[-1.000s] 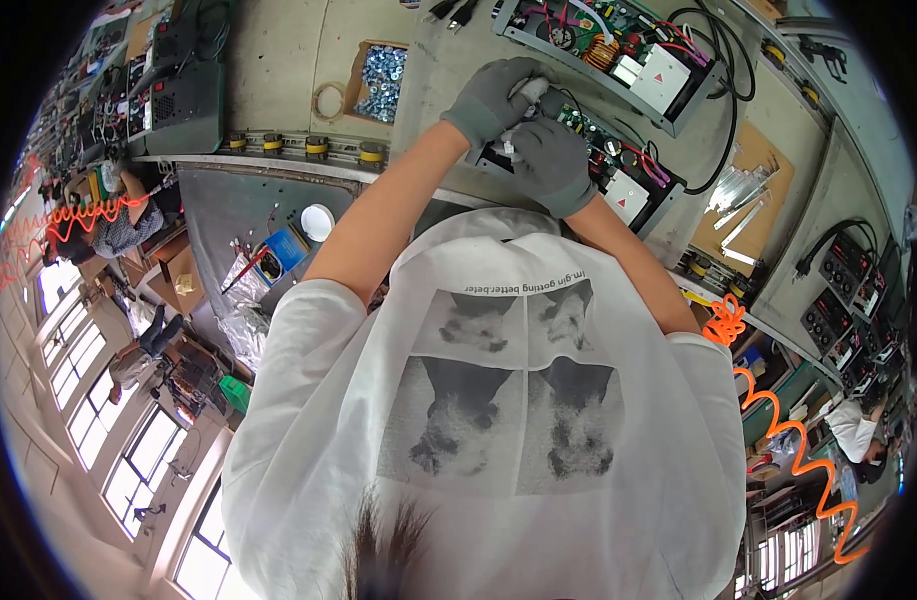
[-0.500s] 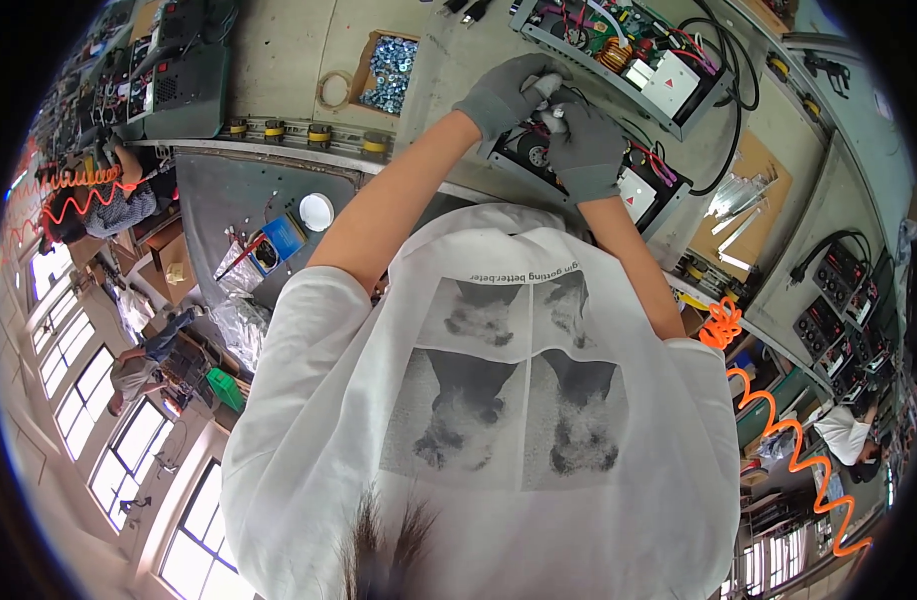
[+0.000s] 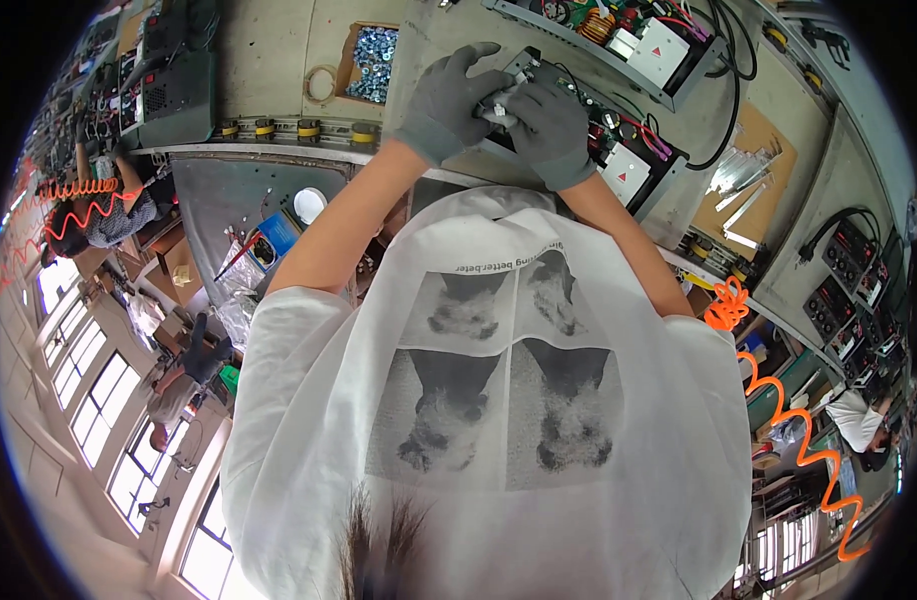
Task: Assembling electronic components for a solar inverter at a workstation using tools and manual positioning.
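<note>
Both my hands wear dark grey gloves with paler fingertips. They meet at the left end of an open electronic chassis (image 3: 619,172) on the bench, which shows a circuit board, red wires and a white block. My left hand (image 3: 447,108) has one finger stretched out toward the far side, while its other fingertips press together beside the chassis end. From the right, my right hand (image 3: 554,128) bends over that end with fingers closed against the left fingertips. Whatever small part lies between them is too hidden to name.
A second open chassis (image 3: 619,35) stands just beyond, with black cables (image 3: 731,100) at its right. A box of small metal fasteners (image 3: 371,65) and a tape ring (image 3: 321,85) sit to the left. Metal strips (image 3: 744,185) lie on cardboard at right. An orange coiled hose (image 3: 779,410) hangs nearby.
Both hands have moved left along the chassis to its end. One left finger has straightened away from the others. The view has shifted slightly.
</note>
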A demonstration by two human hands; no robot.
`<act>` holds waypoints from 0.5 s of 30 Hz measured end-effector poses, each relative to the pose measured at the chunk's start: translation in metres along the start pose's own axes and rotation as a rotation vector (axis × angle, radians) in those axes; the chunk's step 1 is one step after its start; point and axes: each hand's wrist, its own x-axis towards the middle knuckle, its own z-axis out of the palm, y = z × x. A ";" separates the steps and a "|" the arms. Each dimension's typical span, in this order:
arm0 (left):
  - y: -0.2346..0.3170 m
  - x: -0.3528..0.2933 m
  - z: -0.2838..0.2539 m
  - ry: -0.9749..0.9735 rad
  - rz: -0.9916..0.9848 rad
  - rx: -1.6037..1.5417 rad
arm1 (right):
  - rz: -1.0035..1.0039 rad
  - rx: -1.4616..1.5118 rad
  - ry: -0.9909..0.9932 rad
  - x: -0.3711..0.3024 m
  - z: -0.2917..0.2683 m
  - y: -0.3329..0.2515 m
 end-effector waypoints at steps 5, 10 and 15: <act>0.015 0.011 -0.002 -0.289 -0.327 -0.020 | 0.008 -0.039 0.047 -0.006 0.006 0.005; 0.013 0.011 0.008 -0.212 -0.221 0.041 | 0.043 -0.058 0.077 -0.007 0.009 0.002; 0.005 0.011 0.017 -0.135 -0.233 -0.007 | 0.054 -0.064 0.144 -0.006 0.012 0.002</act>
